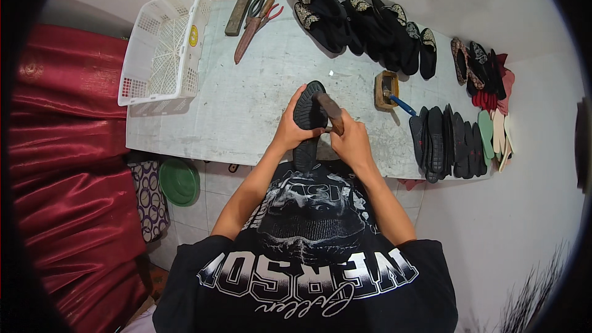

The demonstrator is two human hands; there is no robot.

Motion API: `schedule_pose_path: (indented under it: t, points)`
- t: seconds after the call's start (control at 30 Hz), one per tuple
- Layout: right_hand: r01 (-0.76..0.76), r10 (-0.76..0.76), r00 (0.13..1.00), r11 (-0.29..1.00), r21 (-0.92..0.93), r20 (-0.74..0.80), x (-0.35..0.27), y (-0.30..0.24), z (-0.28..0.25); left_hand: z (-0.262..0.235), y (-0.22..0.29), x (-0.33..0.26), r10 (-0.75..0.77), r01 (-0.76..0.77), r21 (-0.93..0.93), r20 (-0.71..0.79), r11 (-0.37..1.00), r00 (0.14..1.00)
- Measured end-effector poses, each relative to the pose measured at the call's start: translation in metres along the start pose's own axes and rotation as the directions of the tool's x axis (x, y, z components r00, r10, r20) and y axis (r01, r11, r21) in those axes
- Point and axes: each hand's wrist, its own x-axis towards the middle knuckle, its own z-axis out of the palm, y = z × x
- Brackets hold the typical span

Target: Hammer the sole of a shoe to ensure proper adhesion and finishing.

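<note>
A black shoe (304,115) is held sole up at the table's near edge, its ridged tread facing me and its long side running away from my body. My left hand (290,126) is closed around its left side and middle, the thumb laid across the sole. In my closed right hand (353,142) is what looks like a hammer (331,110), brown and worn. Its far end lies over the right part of the sole; whether it touches cannot be made out. My fist hides the rest of the tool.
A white plastic basket (190,61) stands at the far left, beside a sharpening block (238,15), pliers (271,17) and a sheathed knife (248,40). Black shoes (320,21) line the back. At right are a glue container (381,100) with a blue-handled brush (402,105) and several soles (435,142).
</note>
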Motion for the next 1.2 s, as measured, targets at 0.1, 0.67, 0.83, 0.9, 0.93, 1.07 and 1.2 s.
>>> schedule_pose_path:
  t: [0.1,0.67,0.83,0.9,0.93,1.07,1.2]
  points:
    - [0.01,-0.01,1.0,1.0,0.024,-0.009,-0.008,-0.001,0.003,-0.002,0.005,-0.002,-0.014,0.013,0.092,0.004,0.996,1.0]
    - [0.044,-0.04,0.999,0.991,-0.123,0.033,-0.025,-0.007,0.018,-0.011,0.011,0.0,-0.1,0.087,0.133,0.096,0.987,0.99]
    - [0.023,-0.015,0.998,0.991,-0.13,0.062,-0.032,-0.013,0.023,-0.014,0.015,0.002,-0.122,0.107,0.144,0.102,0.984,0.987]
    - [0.055,-0.056,0.998,0.998,-0.035,-0.014,-0.042,-0.016,0.025,-0.013,0.019,0.002,-0.155,0.14,0.126,0.118,0.982,0.981]
    - [0.097,-0.091,0.991,0.994,0.057,-0.097,-0.046,-0.017,0.027,-0.011,0.02,0.003,-0.145,0.126,0.154,0.114,0.98,0.983]
    - [-0.024,0.023,0.998,1.0,-0.013,-0.057,-0.054,-0.02,0.032,-0.012,0.022,0.001,-0.134,0.115,0.188,0.094,0.976,0.986]
    - [0.03,-0.01,0.983,0.994,0.105,-0.185,-0.058,-0.024,0.041,-0.013,0.014,0.001,-0.091,0.07,0.184,0.104,0.98,0.99]
